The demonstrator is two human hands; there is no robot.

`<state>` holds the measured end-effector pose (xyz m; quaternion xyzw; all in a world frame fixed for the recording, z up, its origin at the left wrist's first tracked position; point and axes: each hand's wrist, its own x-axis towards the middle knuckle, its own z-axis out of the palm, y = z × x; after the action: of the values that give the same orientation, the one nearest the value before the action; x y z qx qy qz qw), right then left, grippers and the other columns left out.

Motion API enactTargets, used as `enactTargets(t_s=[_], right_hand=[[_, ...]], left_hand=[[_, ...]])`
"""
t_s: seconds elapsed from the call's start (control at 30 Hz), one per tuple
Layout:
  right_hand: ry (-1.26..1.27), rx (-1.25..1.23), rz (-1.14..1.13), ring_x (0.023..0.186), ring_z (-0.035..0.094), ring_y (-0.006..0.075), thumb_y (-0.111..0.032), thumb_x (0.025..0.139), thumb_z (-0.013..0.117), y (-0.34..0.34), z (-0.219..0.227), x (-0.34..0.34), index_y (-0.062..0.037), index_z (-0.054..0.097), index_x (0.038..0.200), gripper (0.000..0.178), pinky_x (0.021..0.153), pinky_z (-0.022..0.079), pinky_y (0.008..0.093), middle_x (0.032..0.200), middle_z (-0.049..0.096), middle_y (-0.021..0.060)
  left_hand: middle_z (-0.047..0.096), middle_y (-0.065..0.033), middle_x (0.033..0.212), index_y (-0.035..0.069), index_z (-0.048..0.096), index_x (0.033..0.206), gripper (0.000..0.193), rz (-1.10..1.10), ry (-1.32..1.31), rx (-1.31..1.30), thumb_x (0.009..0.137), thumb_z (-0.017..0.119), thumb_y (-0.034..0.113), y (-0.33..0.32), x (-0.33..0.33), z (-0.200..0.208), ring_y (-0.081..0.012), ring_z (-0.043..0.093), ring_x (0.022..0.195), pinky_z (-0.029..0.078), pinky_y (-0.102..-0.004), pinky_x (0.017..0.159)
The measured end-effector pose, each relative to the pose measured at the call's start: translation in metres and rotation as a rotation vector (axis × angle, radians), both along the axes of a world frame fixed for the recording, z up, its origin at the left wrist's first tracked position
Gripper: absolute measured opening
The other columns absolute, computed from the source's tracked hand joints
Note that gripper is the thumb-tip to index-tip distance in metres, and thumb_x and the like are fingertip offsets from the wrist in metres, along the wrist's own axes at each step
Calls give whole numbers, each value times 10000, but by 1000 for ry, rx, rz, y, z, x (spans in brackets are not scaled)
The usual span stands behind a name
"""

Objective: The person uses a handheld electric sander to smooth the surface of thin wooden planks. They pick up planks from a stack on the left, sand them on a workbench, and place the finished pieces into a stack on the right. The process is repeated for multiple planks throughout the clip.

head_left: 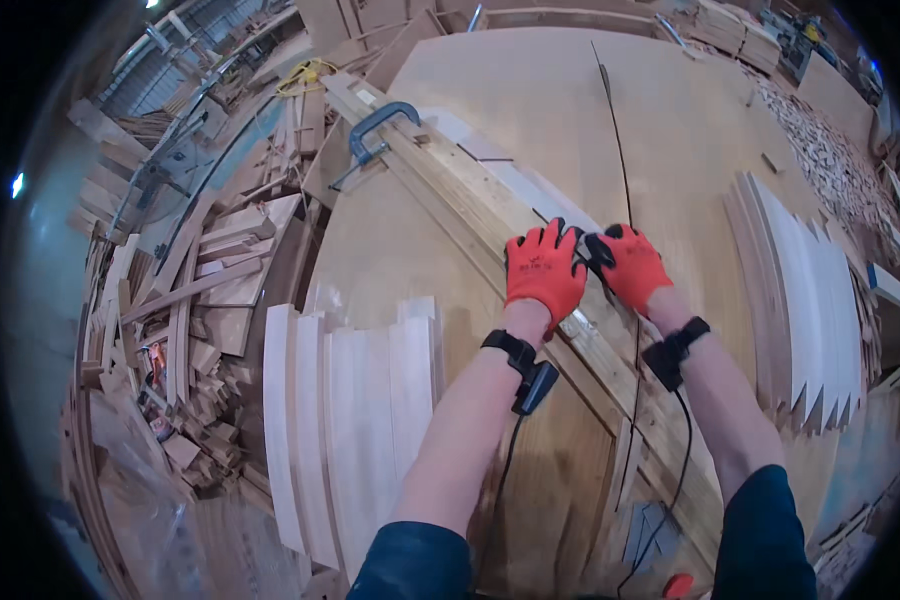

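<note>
My left hand, in a red glove with black fingertips, lies over the edge of a long wooden plank, its fingers stretched out and slightly apart. Beside it, my right hand, in a matching glove, is closed with curled fingers. What it grips is hidden under the glove. A pale wooden strip runs along the plank's far side, up to both hands. At the plank's far left end sits a blue-grey C-clamp. Each wrist carries a black strap with a small device and a cable.
The plank crosses a large plywood table. Curved pale boards stand at the near left, with another jagged-edged stack at the right. Scrap wood is heaped left of the table. A red round object lies at the near edge.
</note>
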<state>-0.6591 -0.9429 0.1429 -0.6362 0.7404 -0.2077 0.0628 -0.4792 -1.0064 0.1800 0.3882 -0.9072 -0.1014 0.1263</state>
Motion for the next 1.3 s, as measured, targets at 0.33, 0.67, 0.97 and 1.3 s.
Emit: enactTargets(t_s=[0.33,0.67,0.97,1.3], right_hand=[[-9,263,-146,1149,617,348,-360,905,676,33,42,2,-112,656,1158,355,972,507,441,1216,639,146],[-361,110,-646,878,714,346,-287,888,682,129,6,1,-13,689,868,275,795,548,439,860,718,206],[-608,96,-261,960,674,396,-274,899,673,158,9,-17,-58,692,1082,284,840,536,456,1017,705,207],[-299,62,-397,1169,545,361,-366,852,737,80,22,-36,-116,636,1251,482,1004,466,471,1220,599,163]], left_hand=[[454,-87,1560,146,549,1431,530,-19,-184,-48,955,523,380,-14,-7,-2,-328,376,1437,252,-497,1176],[472,-107,1546,118,574,1414,548,-17,-188,-55,940,548,394,-16,-15,-1,-333,379,1435,243,-477,1188],[459,-99,1556,137,571,1420,562,-7,-198,-62,928,555,408,-63,-19,-18,-334,362,1447,223,-483,1198],[489,-108,1532,137,597,1393,514,1,-170,-77,939,536,370,-174,-89,-21,-343,380,1433,241,-480,1186]])
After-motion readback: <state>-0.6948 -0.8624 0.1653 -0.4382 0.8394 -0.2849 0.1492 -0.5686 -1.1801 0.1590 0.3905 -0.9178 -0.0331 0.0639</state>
